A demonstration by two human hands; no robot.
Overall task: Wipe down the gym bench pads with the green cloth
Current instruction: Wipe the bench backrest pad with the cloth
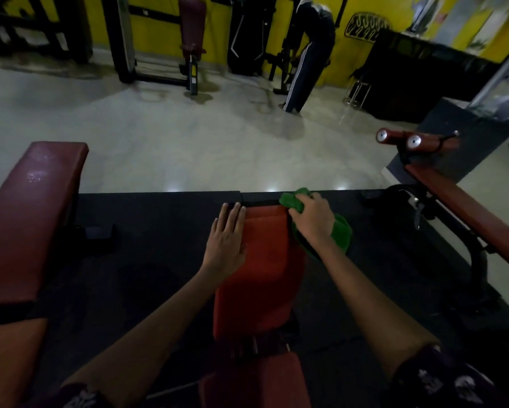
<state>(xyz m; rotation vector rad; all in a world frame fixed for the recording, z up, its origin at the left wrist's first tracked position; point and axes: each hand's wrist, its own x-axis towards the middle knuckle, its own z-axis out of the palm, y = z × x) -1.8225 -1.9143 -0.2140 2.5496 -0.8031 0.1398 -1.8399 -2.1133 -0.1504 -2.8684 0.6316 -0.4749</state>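
The head view looks down a red bench (265,260) on a black floor mat (159,231). The left hand (226,237) lies flat, fingers straight, on the pad's left edge. The right hand (313,220) grips the bunched green cloth (340,231) against the pad's far right edge. A maroon bench (38,207) stands to the left, an orange one with roller pads (400,141) to the right. Across the pale floor, a person (309,51) stands bent by blurred machines; the cloth's underside is hidden beneath the hand.
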